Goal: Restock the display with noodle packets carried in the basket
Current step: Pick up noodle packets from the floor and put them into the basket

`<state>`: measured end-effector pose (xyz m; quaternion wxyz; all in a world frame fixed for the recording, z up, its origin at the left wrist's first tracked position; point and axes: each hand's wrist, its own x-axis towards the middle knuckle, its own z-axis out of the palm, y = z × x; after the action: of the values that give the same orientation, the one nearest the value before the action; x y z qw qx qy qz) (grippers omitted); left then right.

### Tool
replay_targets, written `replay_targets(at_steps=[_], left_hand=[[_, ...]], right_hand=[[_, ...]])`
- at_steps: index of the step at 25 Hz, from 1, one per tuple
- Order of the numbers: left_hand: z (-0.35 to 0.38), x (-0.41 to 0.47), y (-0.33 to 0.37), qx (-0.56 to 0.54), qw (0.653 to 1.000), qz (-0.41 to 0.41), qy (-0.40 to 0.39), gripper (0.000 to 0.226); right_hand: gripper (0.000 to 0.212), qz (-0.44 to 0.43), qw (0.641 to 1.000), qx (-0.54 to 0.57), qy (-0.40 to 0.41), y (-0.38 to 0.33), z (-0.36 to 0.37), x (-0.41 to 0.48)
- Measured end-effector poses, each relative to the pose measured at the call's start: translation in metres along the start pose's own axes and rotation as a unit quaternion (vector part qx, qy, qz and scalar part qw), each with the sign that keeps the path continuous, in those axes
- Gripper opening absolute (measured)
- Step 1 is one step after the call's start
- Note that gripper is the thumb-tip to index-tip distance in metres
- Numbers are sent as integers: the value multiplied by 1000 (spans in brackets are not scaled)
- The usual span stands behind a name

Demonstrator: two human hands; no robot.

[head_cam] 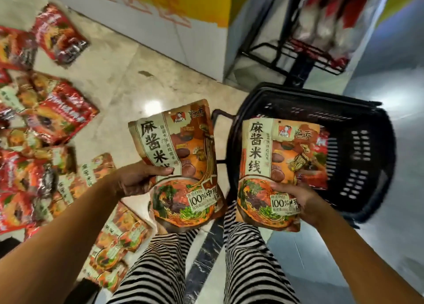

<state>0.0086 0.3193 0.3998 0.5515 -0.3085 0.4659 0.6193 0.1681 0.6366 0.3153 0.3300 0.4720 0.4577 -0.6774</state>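
Note:
I hold two orange-and-cream noodle packets upright, one in each hand. My left hand grips the left packet by its left edge, thumb across the front. My right hand grips the right packet near its lower right corner. The right packet hangs over the black plastic basket, which stands on the floor at the right. A red packet shows in the basket behind it. The rest of the basket's inside is partly hidden.
Several red and orange noodle packets lie spread over the marble floor at the left. A white and yellow display base runs along the back. A black wire rack with goods stands behind the basket. My striped trouser legs fill the bottom centre.

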Motion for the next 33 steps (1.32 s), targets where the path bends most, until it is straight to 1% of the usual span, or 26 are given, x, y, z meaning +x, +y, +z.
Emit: replay_targets(at_steps=[2,3,5,7,8,9,11,12,14,15,16,17,18,19,20,21,22,23,24,25,26,28,29,30,32,33], left_hand=[[43,30,2,12,1000,-12,-12,33],[62,47,2,32,999,-21,-13,36],[94,83,-1,90,994,-25,-50,49],[119,121,-5,144,985,-54,-82,65],[125,139,-6,170,980,-65,-75,63],[133,161,-9,187,977,-78,-63,65],[154,195,-11,234,963,-125,-46,87],[159,214,-12,252,956,-148,-30,86],[170,244,-13,290,941,-173,11,52],[175,258,-14,301,934,-192,16,49],[177,272,-17,302,931,-204,21,60],[174,287,-21,310,928,-202,41,72],[171,303,-27,335,919,-183,92,73],[169,318,-33,386,891,-147,186,65],[167,331,-41,467,830,-97,288,56],[171,337,-47,535,763,-45,360,53],[177,342,-54,573,722,12,387,57],[190,341,-60,587,712,56,382,67],[197,343,-68,599,712,87,357,80],[205,345,-75,634,699,106,314,92],[210,349,-82,687,668,104,266,103],[210,358,-96,775,608,52,163,115],[205,364,-100,792,596,17,130,118],[200,370,-104,794,598,-10,113,119],[193,380,-113,787,606,-35,113,121],[193,383,-117,789,602,-39,119,121]], right_hand=[[84,-3,999,31,12,1,-56,-3],[78,-12,999,33,12,3,-82,-3],[65,-48,999,13,22,5,-127,0],[46,-25,996,26,80,3,-160,15],[45,-8,993,19,116,1,-171,24],[48,7,989,3,145,-1,-182,34],[51,22,986,-8,162,-8,-198,55],[51,31,986,-5,163,-12,-204,64],[53,62,990,-3,123,-16,-215,89],[60,77,994,-4,84,-17,-220,102],[70,91,994,-8,65,-18,-223,113],[78,98,992,-19,75,-17,-225,125],[82,96,988,-40,117,-14,-226,137],[84,97,972,-97,190,-11,-227,147],[87,106,934,-201,276,-11,-226,153],[95,110,885,-312,328,-10,-221,154],[103,88,850,-389,346,-11,-213,153],[109,58,838,-421,342,-10,-208,154],[115,27,844,-423,328,-8,-204,157],[120,8,852,-421,310,-6,-200,158],[127,1,861,-416,292,-2,-198,161],[138,21,869,-425,254,5,-196,171],[141,39,870,-434,232,8,-198,179],[141,50,870,-441,216,12,-200,188],[139,61,870,-447,198,18,-205,204],[139,65,870,-449,193,20,-207,209]])
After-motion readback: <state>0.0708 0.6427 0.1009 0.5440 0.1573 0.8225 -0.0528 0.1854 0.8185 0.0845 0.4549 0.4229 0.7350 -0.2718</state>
